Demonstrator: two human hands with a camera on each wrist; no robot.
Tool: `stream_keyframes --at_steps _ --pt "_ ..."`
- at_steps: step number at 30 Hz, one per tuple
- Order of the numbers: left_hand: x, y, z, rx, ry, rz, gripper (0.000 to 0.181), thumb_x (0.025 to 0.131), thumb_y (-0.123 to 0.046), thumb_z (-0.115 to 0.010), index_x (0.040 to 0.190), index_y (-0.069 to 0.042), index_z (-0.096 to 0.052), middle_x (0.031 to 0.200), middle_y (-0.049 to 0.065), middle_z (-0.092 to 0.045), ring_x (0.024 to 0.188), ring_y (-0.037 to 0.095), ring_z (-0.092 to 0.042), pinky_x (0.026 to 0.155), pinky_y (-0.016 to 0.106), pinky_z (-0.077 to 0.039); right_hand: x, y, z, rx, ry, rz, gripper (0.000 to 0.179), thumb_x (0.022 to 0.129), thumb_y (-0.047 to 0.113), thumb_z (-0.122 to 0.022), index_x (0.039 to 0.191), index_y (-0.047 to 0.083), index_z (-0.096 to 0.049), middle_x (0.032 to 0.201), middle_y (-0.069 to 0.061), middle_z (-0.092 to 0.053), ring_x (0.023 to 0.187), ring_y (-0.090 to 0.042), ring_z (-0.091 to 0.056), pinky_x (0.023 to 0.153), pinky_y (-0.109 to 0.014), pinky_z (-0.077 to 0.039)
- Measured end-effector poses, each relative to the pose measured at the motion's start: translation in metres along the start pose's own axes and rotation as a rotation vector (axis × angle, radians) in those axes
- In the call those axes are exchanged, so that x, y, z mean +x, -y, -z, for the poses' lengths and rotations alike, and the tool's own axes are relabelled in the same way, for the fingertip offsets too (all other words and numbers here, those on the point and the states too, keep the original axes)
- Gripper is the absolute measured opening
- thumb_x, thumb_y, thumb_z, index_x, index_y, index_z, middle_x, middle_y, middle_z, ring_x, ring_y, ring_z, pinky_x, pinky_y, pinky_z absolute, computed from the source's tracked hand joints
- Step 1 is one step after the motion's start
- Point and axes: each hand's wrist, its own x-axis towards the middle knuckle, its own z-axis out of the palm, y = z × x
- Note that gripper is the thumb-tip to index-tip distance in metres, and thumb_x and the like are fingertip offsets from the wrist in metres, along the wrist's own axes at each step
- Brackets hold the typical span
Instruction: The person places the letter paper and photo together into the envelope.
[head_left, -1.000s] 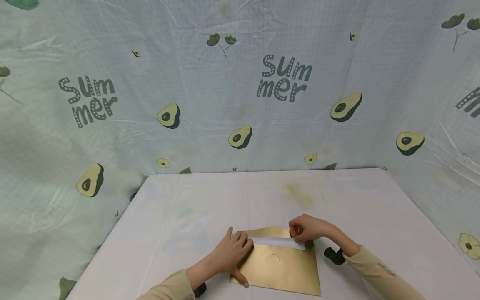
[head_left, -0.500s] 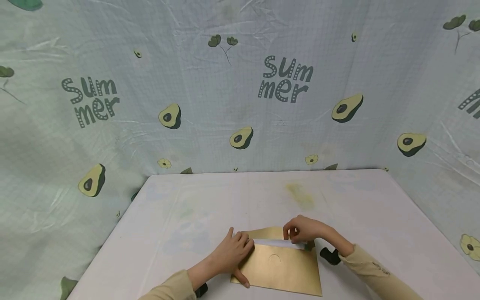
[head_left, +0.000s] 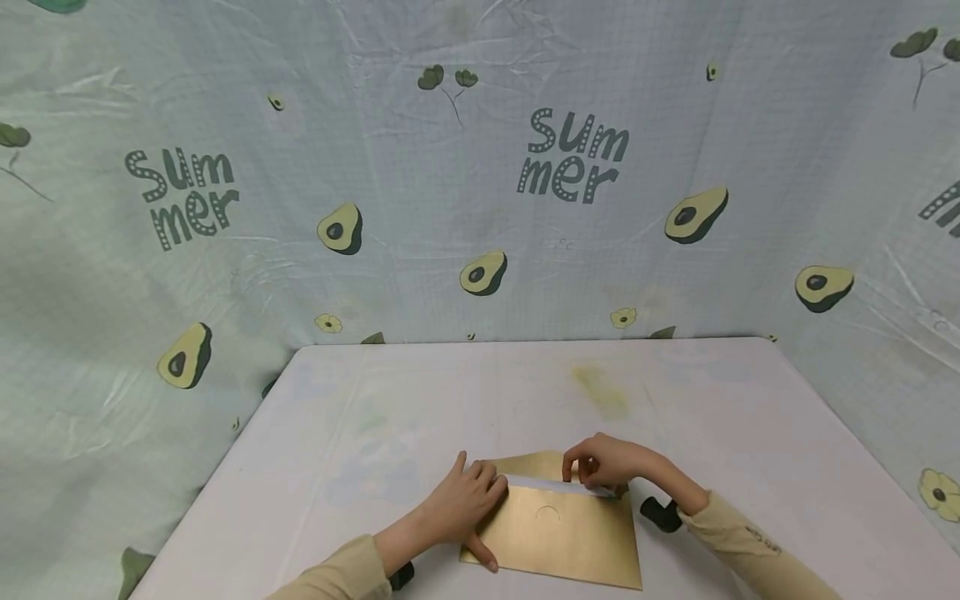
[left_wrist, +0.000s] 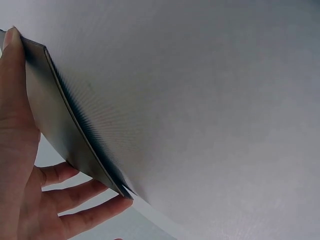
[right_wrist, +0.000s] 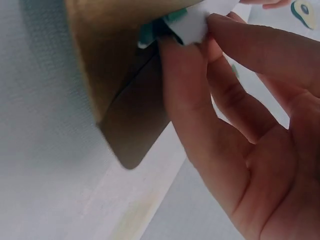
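A gold envelope lies on the table, its flap raised along the far side. My left hand holds its left end, the thumb at the near edge and the fingers at the far edge; in the left wrist view the hand spans the envelope's short side. A folded white paper with green on it sits mostly inside, only a strip showing at the mouth. My right hand pinches this strip near its right end. Up close, the paper is between the thumb and fingers.
The white table extends beyond the envelope, with a yellowish stain toward the back. A printed sheet with avocados and lettering hangs behind and at both sides. Black wrist devices sit under the wrists.
My right hand has moved slightly left along the envelope's mouth. The white strip showing has become narrower as the paper went further in. My left hand has stayed in place.
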Motion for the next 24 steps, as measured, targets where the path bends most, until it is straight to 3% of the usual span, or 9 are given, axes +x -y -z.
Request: stream_keyframes --at_steps 5,13,21,24 --pt "0.001 0.000 0.001 -0.002 -0.003 0.000 0.095 0.048 -0.094 -0.032 0.102 -0.017 -0.045 0.089 0.000 -0.048 0.084 0.016 -0.051 0.083 0.043 -0.041 -0.005 -0.002 0.002 0.015 0.018 0.023 0.025 0.078 -0.010 -0.053 0.091 0.009 -0.063 0.068 -0.005 -0.062 0.055 0.003 -0.045 0.051 -0.015 -0.039" --pt "0.000 0.000 0.002 0.011 -0.012 -0.001 0.096 0.047 -0.094 -0.032 0.103 -0.017 -0.046 0.089 0.000 -0.048 0.085 0.016 -0.051 0.082 0.043 -0.041 -0.002 -0.004 0.005 -0.048 0.043 0.098 0.013 0.086 0.004 -0.052 0.089 0.008 -0.065 0.082 -0.003 -0.065 0.066 0.003 -0.053 0.061 -0.016 -0.045" --pt "0.000 0.000 0.001 0.012 -0.012 -0.006 0.095 0.047 -0.094 -0.031 0.102 -0.017 -0.045 0.088 0.000 -0.047 0.084 0.016 -0.051 0.083 0.043 -0.041 0.002 -0.003 0.010 0.208 0.159 -0.094 0.019 0.090 0.012 -0.050 0.102 0.007 -0.063 0.089 -0.009 -0.064 0.065 -0.006 -0.055 0.056 -0.021 -0.047" --pt "0.001 0.000 0.001 0.010 -0.003 -0.003 0.096 0.047 -0.094 -0.031 0.102 -0.017 -0.045 0.089 0.000 -0.047 0.085 0.016 -0.051 0.083 0.044 -0.041 0.004 -0.001 0.011 0.257 0.179 -0.127 0.020 0.091 0.013 -0.049 0.106 0.008 -0.062 0.092 -0.009 -0.064 0.068 -0.010 -0.057 0.056 -0.023 -0.048"
